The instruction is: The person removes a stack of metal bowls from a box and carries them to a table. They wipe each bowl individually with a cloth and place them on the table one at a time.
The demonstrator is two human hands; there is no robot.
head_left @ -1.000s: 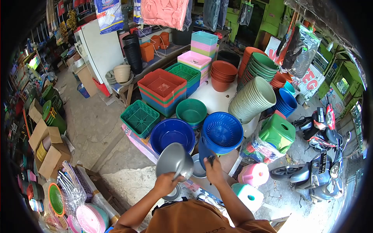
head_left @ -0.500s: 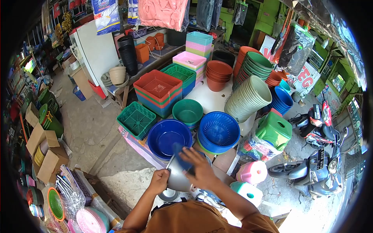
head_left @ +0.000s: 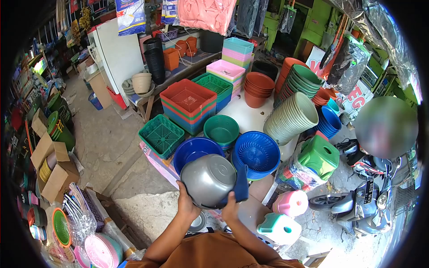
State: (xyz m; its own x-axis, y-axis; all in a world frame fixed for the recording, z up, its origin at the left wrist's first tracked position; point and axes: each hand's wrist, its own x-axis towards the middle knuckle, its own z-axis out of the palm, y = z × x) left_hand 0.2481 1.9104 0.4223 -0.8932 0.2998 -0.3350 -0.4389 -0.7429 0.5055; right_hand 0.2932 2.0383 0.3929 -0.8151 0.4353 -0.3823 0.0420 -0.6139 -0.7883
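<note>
A silver pot (head_left: pixel 206 181) with rounded sides is tipped in front of me, its base facing up and away. My left hand (head_left: pixel 187 203) is closed around its left lower edge. My right hand (head_left: pixel 230 210) grips the right lower edge together with a dark blue cloth (head_left: pixel 241 184), which hangs over that side of the pot. Just behind the pot is a blue basin (head_left: pixel 193 148), partly covered by it. To its right stands a stack of ribbed blue baskets (head_left: pixel 255 154). Below the pot, another round metal item (head_left: pixel 198 222) shows near my body.
Stacked green baskets (head_left: pixel 161 136), red trays (head_left: pixel 187 97), green basins (head_left: pixel 221 128) and cream pots (head_left: pixel 292 117) fill the low table. Green stools (head_left: pixel 318 156) and pink stools (head_left: pixel 290 203) stand right, near a motorbike (head_left: pixel 364 196). A cardboard box (head_left: pixel 56 172) sits left.
The pot has turned so its base faces up, and it has moved up and forward. My right hand has gone from open against the cloth to gripping the pot's edge with the cloth.
</note>
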